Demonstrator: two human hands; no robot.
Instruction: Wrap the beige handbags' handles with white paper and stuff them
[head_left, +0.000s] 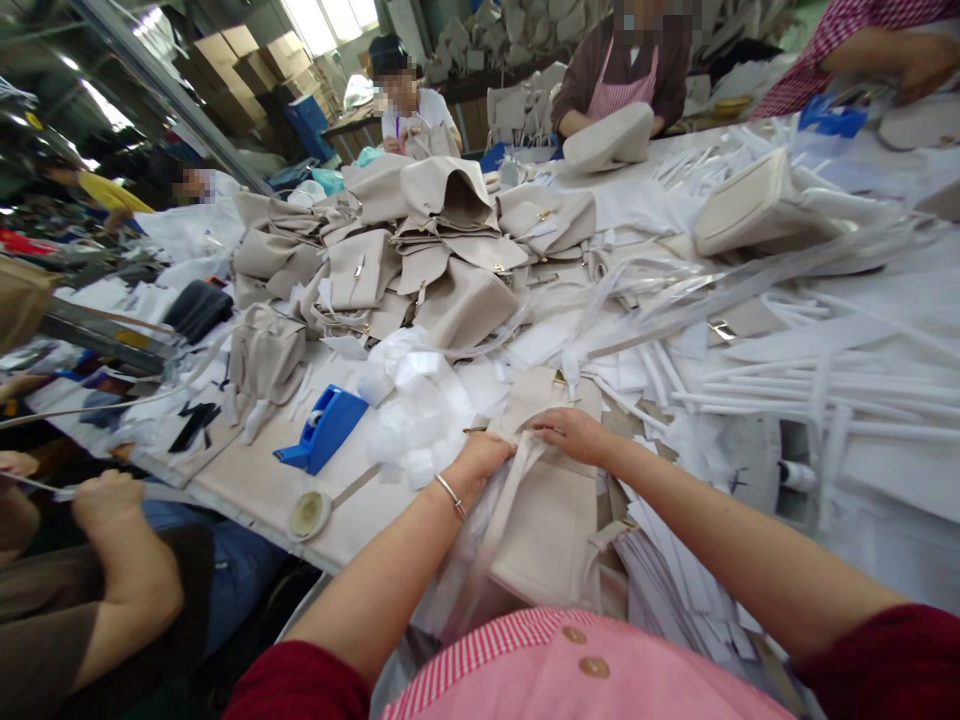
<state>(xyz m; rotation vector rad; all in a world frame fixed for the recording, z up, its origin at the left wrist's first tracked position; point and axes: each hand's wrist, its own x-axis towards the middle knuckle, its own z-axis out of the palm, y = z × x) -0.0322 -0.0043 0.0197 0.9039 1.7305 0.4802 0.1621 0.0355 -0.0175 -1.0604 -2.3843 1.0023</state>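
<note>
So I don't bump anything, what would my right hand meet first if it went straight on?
Your right hand would first meet the pale strap at its fingertips, which it seems to touch. Just beyond looks to be your left hand, though depth is unclear.

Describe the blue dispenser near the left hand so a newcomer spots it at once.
On the worktable, find the big heap of beige bags. On its near side, left of the crumpled white wrap, sits the dispenser: solid blue plastic, unlike that wrap and the pale round roll nearby.
</note>
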